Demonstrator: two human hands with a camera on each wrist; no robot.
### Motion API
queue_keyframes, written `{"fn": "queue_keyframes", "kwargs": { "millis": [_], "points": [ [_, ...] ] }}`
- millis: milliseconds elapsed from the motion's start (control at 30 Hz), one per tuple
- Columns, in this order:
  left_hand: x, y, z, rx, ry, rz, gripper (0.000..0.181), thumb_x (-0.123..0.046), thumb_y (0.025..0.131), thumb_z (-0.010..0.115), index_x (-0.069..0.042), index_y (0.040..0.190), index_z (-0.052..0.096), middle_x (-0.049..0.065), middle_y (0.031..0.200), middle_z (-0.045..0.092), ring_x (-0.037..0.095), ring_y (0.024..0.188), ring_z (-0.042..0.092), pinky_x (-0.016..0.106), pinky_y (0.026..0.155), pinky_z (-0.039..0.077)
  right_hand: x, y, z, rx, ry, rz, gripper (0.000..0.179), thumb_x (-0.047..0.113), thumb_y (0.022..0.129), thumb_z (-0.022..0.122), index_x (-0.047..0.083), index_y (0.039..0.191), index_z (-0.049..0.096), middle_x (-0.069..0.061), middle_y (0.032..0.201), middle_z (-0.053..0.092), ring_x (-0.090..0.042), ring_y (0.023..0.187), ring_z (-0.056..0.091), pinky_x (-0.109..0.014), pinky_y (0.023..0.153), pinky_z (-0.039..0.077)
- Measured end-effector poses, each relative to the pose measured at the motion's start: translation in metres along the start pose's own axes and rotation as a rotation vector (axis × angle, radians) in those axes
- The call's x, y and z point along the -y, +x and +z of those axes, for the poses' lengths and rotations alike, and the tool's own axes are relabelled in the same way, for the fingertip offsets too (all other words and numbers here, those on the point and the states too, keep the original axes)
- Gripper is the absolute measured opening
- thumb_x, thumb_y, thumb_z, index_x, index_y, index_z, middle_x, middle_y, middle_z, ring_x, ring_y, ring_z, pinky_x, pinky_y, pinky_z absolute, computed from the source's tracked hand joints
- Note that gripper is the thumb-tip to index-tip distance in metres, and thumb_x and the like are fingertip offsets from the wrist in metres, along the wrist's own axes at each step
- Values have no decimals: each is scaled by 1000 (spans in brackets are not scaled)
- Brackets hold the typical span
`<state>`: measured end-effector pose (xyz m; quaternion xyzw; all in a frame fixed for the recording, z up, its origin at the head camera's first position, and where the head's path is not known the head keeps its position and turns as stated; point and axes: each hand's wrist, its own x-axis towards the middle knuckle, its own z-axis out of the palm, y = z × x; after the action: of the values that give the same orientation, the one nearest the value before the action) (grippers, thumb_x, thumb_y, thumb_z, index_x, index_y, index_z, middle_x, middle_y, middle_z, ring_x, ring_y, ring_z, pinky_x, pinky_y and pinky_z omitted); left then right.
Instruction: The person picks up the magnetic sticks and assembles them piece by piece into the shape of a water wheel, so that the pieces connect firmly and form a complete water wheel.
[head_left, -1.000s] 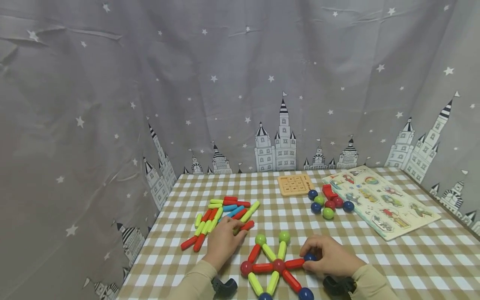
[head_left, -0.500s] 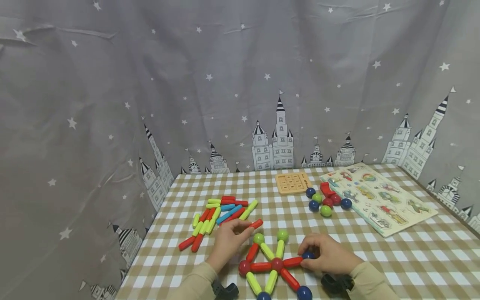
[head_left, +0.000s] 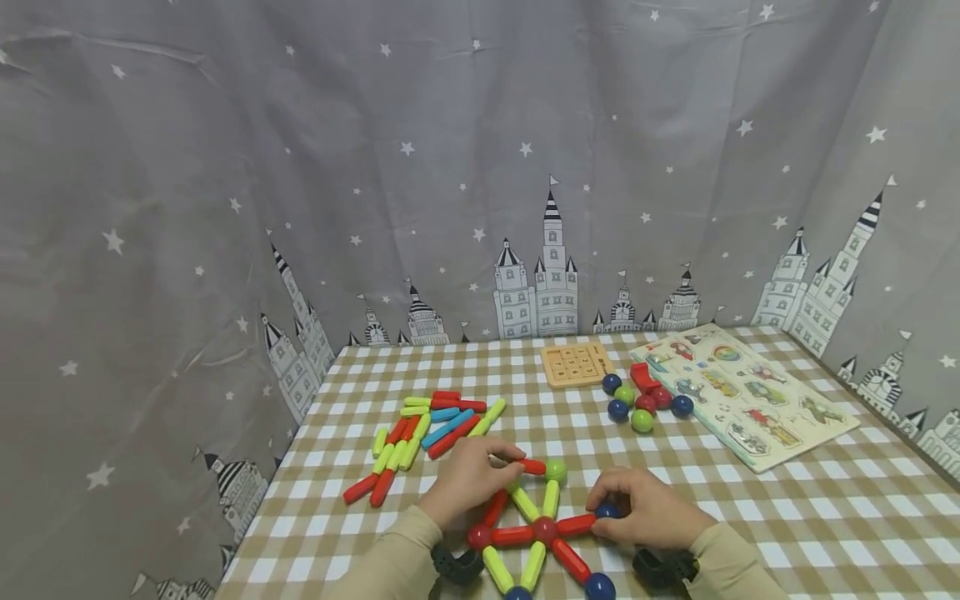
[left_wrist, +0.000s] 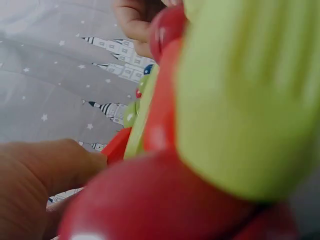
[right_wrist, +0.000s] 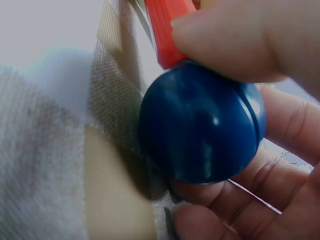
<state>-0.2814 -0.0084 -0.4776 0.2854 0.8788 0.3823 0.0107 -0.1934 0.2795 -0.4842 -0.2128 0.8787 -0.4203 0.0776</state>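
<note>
Left hand (head_left: 476, 477) holds a short red rod (head_left: 533, 467) in a narrow pinch between thumb and fingers, and has carried it from the loose rods (head_left: 452, 437) to the top of the ball-and-rod frame (head_left: 512, 537) on the desk (head_left: 832, 517). A second ago that hand was down at the edge of the pile; half a second ago the rod was short of the frame; now its far end meets, or all but meets, the upper green ball (head_left: 556, 471). Judging by that, one more rod is being joined in, probably as a link along the top, though whether it has seated cannot be told. Right hand (head_left: 647, 507) has kept its hold: thumb and fingers curl round a blue ball (right_wrist: 200, 125) at the end of the red spoke (head_left: 576, 524) from the central red ball (head_left: 545, 531), which seems to steady the frame.

Hidden by the left hand are the rod's near end and the second green ball, visible at the upper left corner earlier. The lower blue balls (head_left: 599, 586) are clipped by the bottom edge of the head view. From the left wrist, a blurred yellow-green rod (left_wrist: 250, 100) and a large red ball (left_wrist: 150, 200) block most of the work
</note>
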Motion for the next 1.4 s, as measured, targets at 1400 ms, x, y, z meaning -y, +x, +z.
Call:
{"fn": "queue_keyframes", "kwargs": {
  "millis": [1400],
  "points": [
    [12,-96,-19,40,-136,-32,22,-40,91,79,-29,110,78,-8,115,65,8,96,63,24,78,55,2,-1,7,-32,-15,-55,16,30,86,83,23,98,75,9,93,67,-5,79,57,-23,67,48]
  ]
}}
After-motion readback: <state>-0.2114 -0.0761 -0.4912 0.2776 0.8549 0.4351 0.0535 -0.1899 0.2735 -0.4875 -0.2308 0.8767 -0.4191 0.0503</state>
